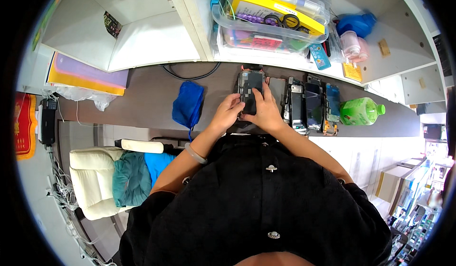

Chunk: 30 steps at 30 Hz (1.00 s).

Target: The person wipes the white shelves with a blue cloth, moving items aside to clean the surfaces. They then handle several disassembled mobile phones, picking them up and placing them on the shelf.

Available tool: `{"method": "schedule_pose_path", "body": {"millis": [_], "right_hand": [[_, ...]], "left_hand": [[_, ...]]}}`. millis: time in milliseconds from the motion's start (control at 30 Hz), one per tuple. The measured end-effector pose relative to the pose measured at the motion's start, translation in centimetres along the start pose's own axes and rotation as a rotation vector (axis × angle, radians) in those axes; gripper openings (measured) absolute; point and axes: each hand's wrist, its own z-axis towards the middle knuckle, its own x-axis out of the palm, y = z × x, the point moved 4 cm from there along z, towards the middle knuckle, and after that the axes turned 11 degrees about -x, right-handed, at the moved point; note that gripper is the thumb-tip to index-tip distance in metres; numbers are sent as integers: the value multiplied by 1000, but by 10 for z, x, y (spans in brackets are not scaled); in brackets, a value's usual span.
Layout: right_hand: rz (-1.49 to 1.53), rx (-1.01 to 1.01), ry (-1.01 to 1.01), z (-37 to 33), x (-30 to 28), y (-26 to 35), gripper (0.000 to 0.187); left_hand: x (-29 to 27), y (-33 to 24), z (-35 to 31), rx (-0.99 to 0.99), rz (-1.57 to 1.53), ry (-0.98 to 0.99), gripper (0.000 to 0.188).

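A disassembled phone [251,83], dark with a metal frame and bare inner parts, lies on the brown desk in front of me. My left hand [229,112] grips its lower left edge, thumb and fingers bent around it. From the right, my right hand [266,110] holds the same phone, fingers over its face and thumb at the lower edge. Just right of it is a grey flat panel [276,89], partly hidden by my fingers. Beyond that stand more opened phones in a row: a black frame [297,105], a dark screen [313,100] and a blue-faced one [332,97].
A green bottle [360,112] lies at the row's right end. Left of my hands rest a blue cloth pouch [187,104] and a black cable [190,78]. On the shelf behind, a clear plastic box [247,28] holds scissors [289,22]. A cream chair [90,176] stands lower left.
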Motion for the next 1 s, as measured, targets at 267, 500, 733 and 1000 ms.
{"method": "schedule_pose_path", "body": {"millis": [267,500,733,1000], "right_hand": [[-85,-74,16,-5,15,3,90],[35,60,-37,1,5,4,75],[258,133,-91,3,-13,-10,63],[857,428,-70,0,-27,-32,55]], "left_hand": [[-2,-3,-5,-194,-363,76,33],[2,-8,-10,-331,-613,178,32],[13,-19,-12,-359,-758,181,30],[28,-22,-4,-300,-854,389,30]]}}
